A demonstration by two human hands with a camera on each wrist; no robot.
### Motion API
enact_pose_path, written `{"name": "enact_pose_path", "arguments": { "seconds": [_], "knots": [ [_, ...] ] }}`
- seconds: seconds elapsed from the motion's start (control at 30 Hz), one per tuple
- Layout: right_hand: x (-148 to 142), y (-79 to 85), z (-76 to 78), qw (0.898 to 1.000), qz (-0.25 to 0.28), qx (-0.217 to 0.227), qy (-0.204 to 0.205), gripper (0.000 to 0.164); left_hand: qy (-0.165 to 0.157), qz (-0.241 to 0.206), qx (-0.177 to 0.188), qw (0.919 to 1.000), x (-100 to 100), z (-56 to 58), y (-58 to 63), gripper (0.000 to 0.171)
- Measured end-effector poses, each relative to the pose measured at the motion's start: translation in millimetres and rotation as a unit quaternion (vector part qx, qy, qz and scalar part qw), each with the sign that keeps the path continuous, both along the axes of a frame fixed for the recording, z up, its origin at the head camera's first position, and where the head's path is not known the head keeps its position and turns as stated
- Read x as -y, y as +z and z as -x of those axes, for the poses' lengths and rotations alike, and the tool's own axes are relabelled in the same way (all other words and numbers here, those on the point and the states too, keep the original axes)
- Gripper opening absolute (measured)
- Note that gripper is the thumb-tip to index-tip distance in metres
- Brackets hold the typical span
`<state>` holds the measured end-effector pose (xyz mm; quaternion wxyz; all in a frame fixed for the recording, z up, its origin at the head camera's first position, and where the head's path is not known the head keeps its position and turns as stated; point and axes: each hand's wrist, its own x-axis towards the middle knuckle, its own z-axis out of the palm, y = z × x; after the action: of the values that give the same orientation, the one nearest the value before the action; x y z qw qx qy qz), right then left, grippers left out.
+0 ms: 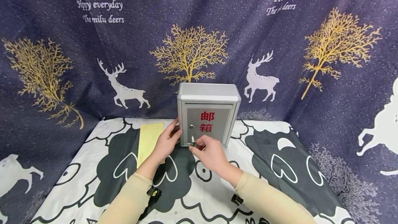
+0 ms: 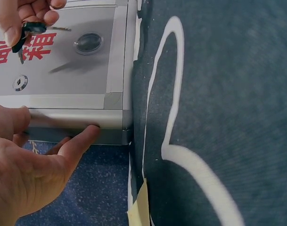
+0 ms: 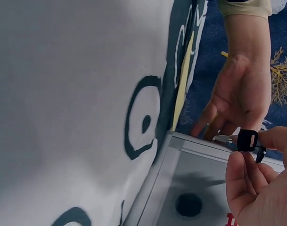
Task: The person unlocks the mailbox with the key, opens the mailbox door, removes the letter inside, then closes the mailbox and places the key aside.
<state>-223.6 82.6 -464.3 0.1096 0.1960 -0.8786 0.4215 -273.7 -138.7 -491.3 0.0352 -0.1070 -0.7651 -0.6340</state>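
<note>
A grey metal mailbox (image 1: 225, 120) with red Chinese characters stands upright on the cloth, its small door facing me. My left hand (image 1: 166, 142) touches the box's left side, with fairly straight fingers along its edge. Between the thumb and fingers of my right hand (image 1: 214, 155) is a key (image 3: 247, 140) with a black head, pinched in front of the lower left of the door. Its metal blade points toward the round lock (image 2: 20, 83), apart from it. A second thin metal piece sticks out beside the fingers in the left wrist view.
A yellow envelope (image 1: 150, 137) lies on the cloth left of the box, partly under my left forearm. The patterned black-and-white cloth (image 1: 217, 196) covers the table. Behind it hangs a dark blue curtain (image 1: 199, 2) printed with deer and trees.
</note>
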Motion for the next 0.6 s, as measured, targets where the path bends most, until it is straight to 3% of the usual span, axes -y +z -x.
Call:
{"name": "enact_pose_path", "arguments": {
  "seconds": [0.6],
  "knots": [
    [-22,-22.4,0.1,0.997,-0.064,-0.032,-0.003,0.014,-0.003,-0.007,0.0,1.0,1,0.4,-1.6,0.062]
  ]
}}
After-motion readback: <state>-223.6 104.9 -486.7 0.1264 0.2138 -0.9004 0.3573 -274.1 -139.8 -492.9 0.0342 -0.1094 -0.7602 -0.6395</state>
